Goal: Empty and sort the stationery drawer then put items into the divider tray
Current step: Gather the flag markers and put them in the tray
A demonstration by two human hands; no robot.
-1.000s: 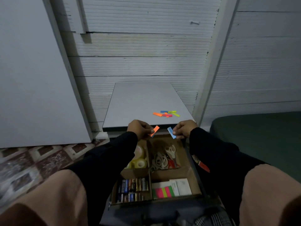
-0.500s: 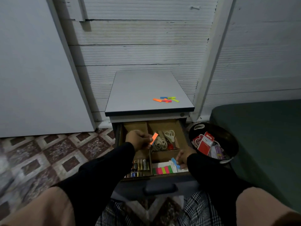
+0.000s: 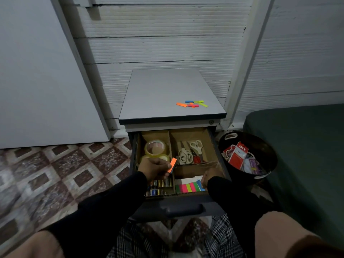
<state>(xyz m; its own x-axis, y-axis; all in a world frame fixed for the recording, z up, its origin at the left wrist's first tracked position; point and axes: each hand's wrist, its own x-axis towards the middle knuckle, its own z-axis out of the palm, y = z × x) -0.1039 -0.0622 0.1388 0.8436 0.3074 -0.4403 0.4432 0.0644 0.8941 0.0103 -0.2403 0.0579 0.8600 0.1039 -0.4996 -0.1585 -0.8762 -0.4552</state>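
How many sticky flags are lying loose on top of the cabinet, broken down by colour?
orange flags: 2, one mostly covered by another flag
blue flag: 1
green flags: 2
red flag: 1
Total on the cabinet top: 6

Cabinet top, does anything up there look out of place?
Yes. A loose scatter of coloured sticky flags lies crisscrossed near the right front of the cabinet top, unsorted, while matching flags sit lined up in the divider tray's near-right compartment.
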